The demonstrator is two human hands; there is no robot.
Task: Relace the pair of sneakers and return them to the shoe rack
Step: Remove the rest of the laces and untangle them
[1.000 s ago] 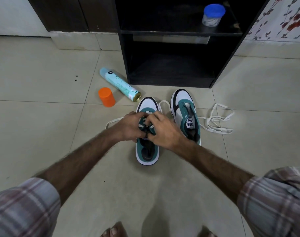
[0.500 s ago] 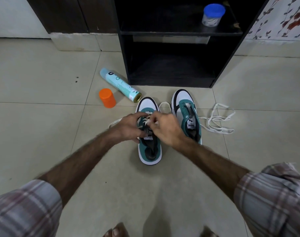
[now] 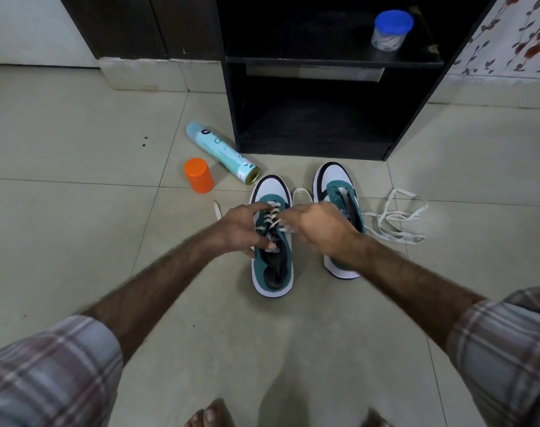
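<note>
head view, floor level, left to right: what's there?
Orange cap → spray can → left sneaker → right sneaker → loose white lace.

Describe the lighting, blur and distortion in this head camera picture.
Head view: dim, even indoor light; the shoe rack interior is nearly black; soft shadow falls on the floor near the bottom edge; wide-angle bending curves tile lines; plaid sleeves at the corners are smeared.

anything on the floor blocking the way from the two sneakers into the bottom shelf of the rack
Nothing visible does. The floor between the left sneaker, the right sneaker and the shoe rack's bottom opening is bare. The spray can and orange cap lie off to the left, and the loose lace trails to the right.
</note>
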